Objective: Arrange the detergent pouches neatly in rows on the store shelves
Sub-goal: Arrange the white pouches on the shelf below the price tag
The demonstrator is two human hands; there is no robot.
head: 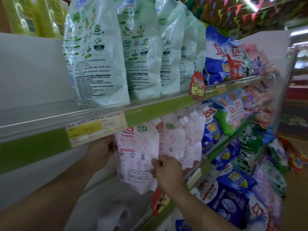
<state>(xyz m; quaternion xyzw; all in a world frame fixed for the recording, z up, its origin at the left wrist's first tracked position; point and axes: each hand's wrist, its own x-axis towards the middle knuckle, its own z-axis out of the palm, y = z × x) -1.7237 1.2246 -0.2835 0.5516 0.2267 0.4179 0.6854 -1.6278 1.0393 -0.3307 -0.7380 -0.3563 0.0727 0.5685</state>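
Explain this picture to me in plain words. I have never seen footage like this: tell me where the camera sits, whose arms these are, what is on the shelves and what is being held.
There is no machine here. The one picture comes from a wide-angle camera worn on a person's head, looking forward and down, so the two bare arms reaching in from the bottom are that person's own.

The scene is a store aisle. On the upper shelf stands a row of pale green pouches, upright and side by side. Below it is a row of pink and white pouches, with blue, green and purple bags further right.

Both hands hold the front pink pouch, at the left end of that row. The left hand grips its left edge; the right hand pinches its right edge. Its bottom edge looks lifted above the shelf, though the picture is blurred there.
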